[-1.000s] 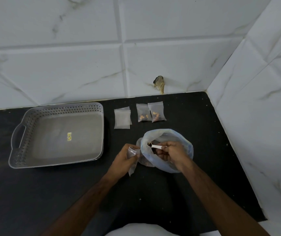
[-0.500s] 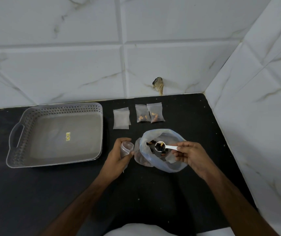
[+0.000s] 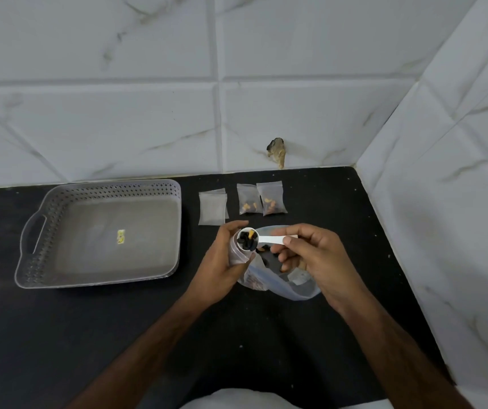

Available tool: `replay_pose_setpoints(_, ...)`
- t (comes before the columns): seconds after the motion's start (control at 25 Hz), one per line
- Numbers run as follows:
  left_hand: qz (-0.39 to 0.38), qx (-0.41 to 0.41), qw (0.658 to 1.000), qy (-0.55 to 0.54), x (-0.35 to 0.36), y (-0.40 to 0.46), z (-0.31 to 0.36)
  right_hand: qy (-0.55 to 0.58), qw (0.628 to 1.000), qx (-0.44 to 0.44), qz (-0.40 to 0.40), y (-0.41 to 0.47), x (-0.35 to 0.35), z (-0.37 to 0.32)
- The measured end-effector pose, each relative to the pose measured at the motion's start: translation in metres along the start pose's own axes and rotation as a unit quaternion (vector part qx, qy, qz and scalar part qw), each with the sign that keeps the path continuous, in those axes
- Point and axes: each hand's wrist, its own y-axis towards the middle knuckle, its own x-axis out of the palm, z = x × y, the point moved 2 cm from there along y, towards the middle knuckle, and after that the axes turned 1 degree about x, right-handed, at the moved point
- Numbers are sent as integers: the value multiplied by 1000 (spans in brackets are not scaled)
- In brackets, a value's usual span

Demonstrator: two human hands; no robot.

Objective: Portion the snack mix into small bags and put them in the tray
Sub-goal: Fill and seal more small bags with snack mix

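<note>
My left hand (image 3: 222,261) grips a small clear bag (image 3: 236,255) upright with its mouth open. My right hand (image 3: 316,258) pinches the handle of a white scoop (image 3: 262,240); its bowl, full of dark and orange snack pieces, hovers right over the small bag's mouth. Beneath my right hand lies the large plastic bag of snack mix (image 3: 293,286), partly hidden. Two filled small bags (image 3: 262,200) lie at the back, with a stack of unfilled small bags (image 3: 212,208) to their left. The grey perforated tray (image 3: 59,208) sits at the left and holds only a small yellow sticker.
The black counter (image 3: 118,335) ends at white marble-look tiled walls behind and on the right, which meet in a corner. A chipped hole (image 3: 277,147) marks the back wall just above the counter. Something white (image 3: 236,399) shows at the bottom edge.
The right hand drew the loaded scoop out of the large bag and carried it left over the small bag. The left hand raised the small bag and brought it closer.
</note>
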Motion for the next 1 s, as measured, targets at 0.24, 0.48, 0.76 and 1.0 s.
replay_pose_setpoints(0.24,26,19,999,-18,0,3,6,-298,933,-201,28,-7,18,-4)
replay_pose_setpoints(0.48,32,2,999,-22,-5,5,3,-606,679,-407,-80,0,26,3)
replay_pose_setpoints(0.76,25,0,1000,-17,-1,7,6,-65,986,-147,54,-4,5,9)
replay_pose_setpoints(1.0,-19,16,1000,18,-2,5,2,161,982,12,97,1,-33,27)
